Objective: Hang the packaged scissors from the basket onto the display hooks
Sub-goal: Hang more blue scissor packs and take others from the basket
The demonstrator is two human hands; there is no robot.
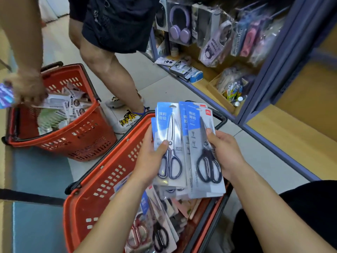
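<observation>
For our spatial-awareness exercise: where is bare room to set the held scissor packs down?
Bare: floor tiles between near basket and shelf unit; blue floor area left of that basket. Crowded: near basket, far basket, lower shelf.

Bare forearms; black clothing, perhaps trousers, lower right

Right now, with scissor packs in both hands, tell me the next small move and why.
Probably raise the right hand and its scissor packs toward the display hooks at upper right. It and the left hand each grip packs above the red basket, hang ends up.
</observation>
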